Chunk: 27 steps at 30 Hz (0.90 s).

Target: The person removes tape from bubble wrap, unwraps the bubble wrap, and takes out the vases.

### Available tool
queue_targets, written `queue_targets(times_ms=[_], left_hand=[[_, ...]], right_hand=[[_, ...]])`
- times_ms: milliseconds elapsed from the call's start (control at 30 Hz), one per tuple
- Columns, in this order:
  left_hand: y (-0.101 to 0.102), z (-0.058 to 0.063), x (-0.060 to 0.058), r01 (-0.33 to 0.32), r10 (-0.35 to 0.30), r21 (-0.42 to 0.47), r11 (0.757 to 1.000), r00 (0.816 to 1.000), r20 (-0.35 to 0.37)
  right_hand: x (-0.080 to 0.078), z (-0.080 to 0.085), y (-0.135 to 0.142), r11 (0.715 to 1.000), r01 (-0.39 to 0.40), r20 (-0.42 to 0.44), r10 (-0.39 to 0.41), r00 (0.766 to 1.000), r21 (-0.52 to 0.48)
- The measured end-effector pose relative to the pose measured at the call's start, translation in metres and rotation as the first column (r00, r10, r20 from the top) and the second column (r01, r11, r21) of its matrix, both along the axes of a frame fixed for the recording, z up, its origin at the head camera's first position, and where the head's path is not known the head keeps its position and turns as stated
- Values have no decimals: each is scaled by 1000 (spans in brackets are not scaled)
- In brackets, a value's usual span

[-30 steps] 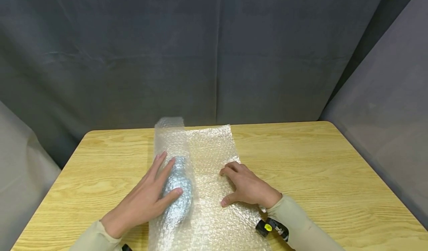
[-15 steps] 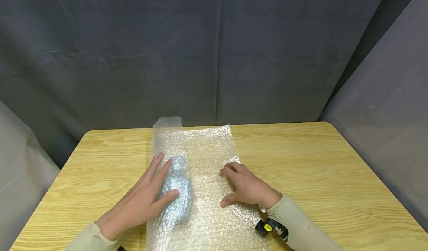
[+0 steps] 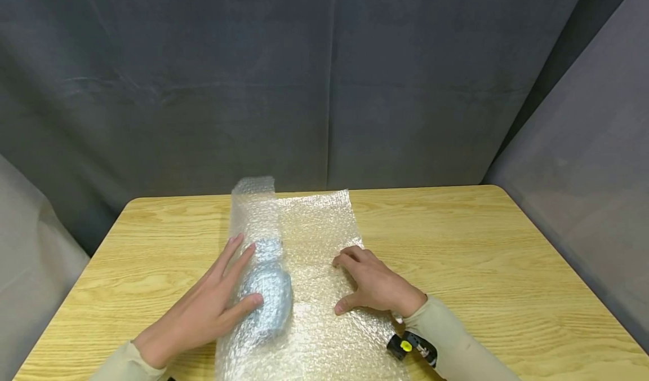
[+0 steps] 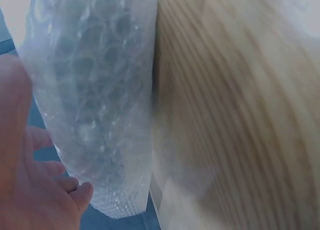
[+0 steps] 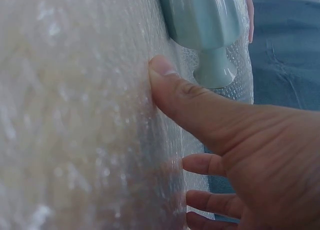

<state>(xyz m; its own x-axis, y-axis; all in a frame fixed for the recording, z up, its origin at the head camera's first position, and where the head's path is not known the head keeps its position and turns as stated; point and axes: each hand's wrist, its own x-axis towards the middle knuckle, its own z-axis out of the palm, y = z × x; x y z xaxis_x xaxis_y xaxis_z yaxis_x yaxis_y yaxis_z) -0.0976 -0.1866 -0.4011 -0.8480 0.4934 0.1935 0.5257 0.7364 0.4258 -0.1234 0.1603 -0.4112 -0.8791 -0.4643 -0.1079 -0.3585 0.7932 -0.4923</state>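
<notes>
A sheet of bubble wrap [image 3: 319, 223] lies on the table, its left part folded over a pale blue, narrow-necked vase [image 3: 271, 293]. The vase is on its side, its neck toward the far edge, blurred by the plastic; the right wrist view shows its glazed vase body [image 5: 202, 20] and flared end plainly. My left hand [image 3: 200, 308] rests with straight, spread fingers on the folded layer over the vase's left side. On the sheet's right part rests my right hand [image 3: 372, 282], thumb and fingertips apart and touching the plastic, fingers somewhat bent.
The wooden table [image 3: 481, 246] extends on both sides of the wrap. A dark grey curtain [image 3: 405, 88] hangs behind its far edge, and pale cloth [image 3: 583, 172] stands along the right. A small black wrist camera [image 3: 398, 347] sits by the right sleeve.
My left hand has slid left and slightly toward me, and the folded flap has shifted a little left with it. The right hand has stayed in place.
</notes>
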Motion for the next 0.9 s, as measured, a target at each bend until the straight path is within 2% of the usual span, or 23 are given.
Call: queue_targets(times_ms=[167,467,900], left_hand=[[-6,-1,1,-1,1,-9,1000,1000,-21],[-14,-3,2,-27,27,-2,1000,1000,-11],[-19,-3,3,-38,35,-28,999,996,-81]], right_hand=[[0,1,-1,1000,2,4,-2,1000,2],[0,2,0,1000,3,10,-3,1000,5],[1,3,-1,1000,8,6,-8,1000,6]])
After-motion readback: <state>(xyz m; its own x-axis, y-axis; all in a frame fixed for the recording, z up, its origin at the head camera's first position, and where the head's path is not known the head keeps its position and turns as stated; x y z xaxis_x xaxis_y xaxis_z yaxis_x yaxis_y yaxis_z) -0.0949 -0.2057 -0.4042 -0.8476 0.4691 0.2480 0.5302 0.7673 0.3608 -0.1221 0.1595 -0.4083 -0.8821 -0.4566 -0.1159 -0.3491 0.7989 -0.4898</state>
